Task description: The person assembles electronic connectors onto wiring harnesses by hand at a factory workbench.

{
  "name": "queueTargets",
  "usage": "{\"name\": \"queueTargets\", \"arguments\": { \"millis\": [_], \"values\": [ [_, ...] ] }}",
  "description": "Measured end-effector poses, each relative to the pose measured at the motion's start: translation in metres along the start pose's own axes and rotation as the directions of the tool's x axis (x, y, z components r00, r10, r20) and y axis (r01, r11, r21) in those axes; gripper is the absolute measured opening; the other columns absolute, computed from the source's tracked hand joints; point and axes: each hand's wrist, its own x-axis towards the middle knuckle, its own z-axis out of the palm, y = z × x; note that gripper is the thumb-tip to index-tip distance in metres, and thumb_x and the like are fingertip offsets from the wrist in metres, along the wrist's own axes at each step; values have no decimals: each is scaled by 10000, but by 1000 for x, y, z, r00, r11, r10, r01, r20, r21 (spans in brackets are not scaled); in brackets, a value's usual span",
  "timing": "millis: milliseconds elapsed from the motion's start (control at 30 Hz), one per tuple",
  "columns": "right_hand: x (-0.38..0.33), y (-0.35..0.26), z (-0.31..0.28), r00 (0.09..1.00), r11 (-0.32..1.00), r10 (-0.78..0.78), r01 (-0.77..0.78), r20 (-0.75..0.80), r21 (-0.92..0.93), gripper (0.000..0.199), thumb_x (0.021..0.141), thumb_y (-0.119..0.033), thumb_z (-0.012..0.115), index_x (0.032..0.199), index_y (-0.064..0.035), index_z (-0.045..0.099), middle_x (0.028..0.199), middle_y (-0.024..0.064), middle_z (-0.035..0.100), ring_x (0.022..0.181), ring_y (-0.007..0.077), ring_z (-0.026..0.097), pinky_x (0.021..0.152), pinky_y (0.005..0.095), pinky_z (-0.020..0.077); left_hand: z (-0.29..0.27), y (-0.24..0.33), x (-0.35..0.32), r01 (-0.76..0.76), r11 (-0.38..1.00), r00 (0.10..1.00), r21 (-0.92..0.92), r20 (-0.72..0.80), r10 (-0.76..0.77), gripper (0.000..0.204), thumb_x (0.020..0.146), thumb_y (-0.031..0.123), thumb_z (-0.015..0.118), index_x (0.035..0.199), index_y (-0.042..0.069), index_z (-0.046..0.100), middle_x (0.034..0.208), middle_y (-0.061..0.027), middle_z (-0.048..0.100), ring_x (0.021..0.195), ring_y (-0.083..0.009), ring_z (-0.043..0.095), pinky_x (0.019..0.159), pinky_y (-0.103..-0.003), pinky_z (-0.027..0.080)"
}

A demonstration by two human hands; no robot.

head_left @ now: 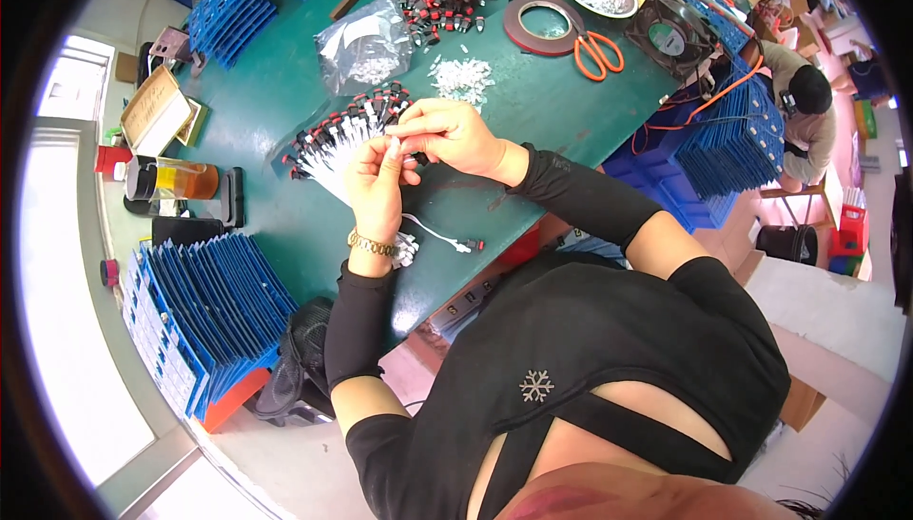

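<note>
Farther out on the worktop [571,113] lie a bag [366,43], white pieces [460,79], tape [514,29] and scissors [598,56]. The left hand [378,182] partly hides the cables [328,155], fanned out just beside it. Its grip and that of the right hand [458,136] meet, fingertips pinched; whatever is between them is too small to tell.

Head fisheye, left of pair, facing steeply down.
Close over left hand [377,182] and right hand [456,137] near centre; table [561,116] beyond, torso [618,349] below, window [81,282] bent at left rim.
</note>
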Motion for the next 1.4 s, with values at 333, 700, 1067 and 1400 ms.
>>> {"name": "queueTargets", "arguments": {
  "millis": [333, 700, 1067, 1400],
  "values": [
    [-4, -4, 2, 1000, 999, -20, 19, -24, -33, 262, 786, -21, 636, 1046, -17, 597, 821, 27, 595, 584, 48, 535, 475, 177, 425, 0, 7, 0, -35, 999, 997, 21, 69, 33, 132, 888, 130, 551, 909, 2, 577, 734, -48, 605, 573, -82, 556, 540, -189, 454],
    [-27, -11, -17, 958, 900, 73, 57, 278, -432, 296, 776, -267, 665, 973, -49, 629, 781, 90, 624, 679, 198, 606, 604, 295, 481, -10, 44, -4, -66, 703, 937, 708, 286, -200, 121, 809, 106, 600, 830, -11, 624, 686, -82, 634, 632, -113, 593, 582, -252, 455],
    [-54, -19, 14, 921, 945, 178, -61, 347, -322, 219, 717, -120, 668, 906, -19, 625, 738, 116, 628, 634, 214, 614, 592, 310, 486, -30, 10, 22, -171, 449, 955, 877, 35, 295, 300, 786, 101, 640, 1054, 0, 550, 807, -108, 615, 687, -226, 585, 650, -320, 461],
    [-78, -31, 29, 897, 978, 164, -96, 410, -183, 167, 741, -71, 628, 892, -1, 618, 782, 124, 627, 700, 201, 632, 622, 307, 505, -13, 11, 10, -354, 672, 922, 650, 122, 368, 43, 830, -1, 555, 872, 5, 547, 744, -69, 583, 629, -134, 550, 594, -248, 447]
  ]
}}
